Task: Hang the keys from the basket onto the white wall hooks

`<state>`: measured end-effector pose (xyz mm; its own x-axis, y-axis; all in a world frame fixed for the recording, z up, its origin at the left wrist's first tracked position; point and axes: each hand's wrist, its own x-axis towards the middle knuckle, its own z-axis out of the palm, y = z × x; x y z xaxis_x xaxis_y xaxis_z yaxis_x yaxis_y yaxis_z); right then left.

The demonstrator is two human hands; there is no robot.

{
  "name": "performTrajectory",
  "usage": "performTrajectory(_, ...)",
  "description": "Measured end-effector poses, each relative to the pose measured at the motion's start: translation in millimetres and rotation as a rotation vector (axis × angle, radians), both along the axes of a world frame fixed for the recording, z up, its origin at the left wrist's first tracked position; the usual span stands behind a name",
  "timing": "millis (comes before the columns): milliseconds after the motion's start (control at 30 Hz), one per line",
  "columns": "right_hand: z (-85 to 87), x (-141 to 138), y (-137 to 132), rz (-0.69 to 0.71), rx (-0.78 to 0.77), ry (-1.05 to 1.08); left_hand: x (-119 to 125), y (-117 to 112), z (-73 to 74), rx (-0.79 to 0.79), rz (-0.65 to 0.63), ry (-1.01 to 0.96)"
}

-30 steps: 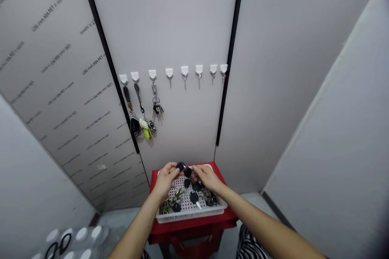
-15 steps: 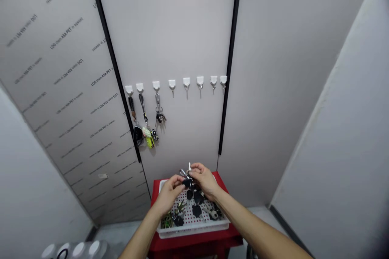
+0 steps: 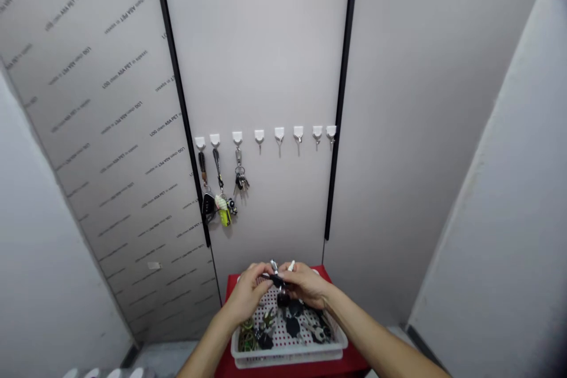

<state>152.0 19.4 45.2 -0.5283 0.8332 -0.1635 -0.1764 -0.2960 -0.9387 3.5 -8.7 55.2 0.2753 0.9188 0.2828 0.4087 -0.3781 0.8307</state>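
Both hands meet above a white perforated tray (image 3: 287, 357) and hold one bunch of keys (image 3: 278, 280) between them. My left hand (image 3: 248, 290) pinches a dark piece of the bunch with thumb and fingers. Fingers of my right hand (image 3: 306, 283) are closed round its other side, where a small white tag (image 3: 291, 265) sticks up. A silver clasp (image 3: 274, 266) rises between the two hands, and a dark round piece hangs below. Under them in the tray lie several more keys (image 3: 292, 326), some black-headed, and a greenish coiled item (image 3: 247, 339) at the left corner.
A row of white hooks (image 3: 279, 132) runs along the grey panel ahead. Three at the left carry a black car key (image 3: 208, 207), a yellow-green keychain (image 3: 224, 212) and a key ring (image 3: 240, 180). The tray stands on a red stool or table (image 3: 230, 366). White lids (image 3: 115, 373) show at bottom left.
The view has tilted upward, so hooks and tray sit lower in the picture. My hands have turned the bunch slightly and drawn closer together. The white tag now leans to the right.
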Motion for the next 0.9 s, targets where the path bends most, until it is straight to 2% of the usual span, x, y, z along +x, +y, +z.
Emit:
performTrajectory(133, 10.6, -2, 3, -0.075, 0.083, 0.052, -2, 4, 11.9, 0.036, -0.027, 0.007)
performTrajectory(333, 45.4, -19, 23, -0.397, 0.320, 0.075, 3, 19, 21.9, 0.073, 0.048, -0.130)
performTrajectory(500, 79.4, -42, 32, -0.585, 0.597, 0.050, 19, 41, 51.6, 0.142, 0.131, -0.297)
performTrajectory(600, 95.0, -50, 34, -0.648, 0.683, 0.018, 22, 53, 68.4, 0.158, 0.175, -0.352)
performTrajectory(667, 103.5, -51, 34, -0.638, 0.653, 0.076, 18, 57, 75.9, 0.154, 0.121, -0.359)
performTrajectory(767, 113.9, -45, 34, -0.533, 0.522, 0.202, 10, 59, 84.7, 0.159, 0.012, -0.355)
performTrajectory(900, 122.9, -34, 36, -0.398, 0.405, 0.203, 4, 56, 95.4, 0.180, 0.015, -0.326)
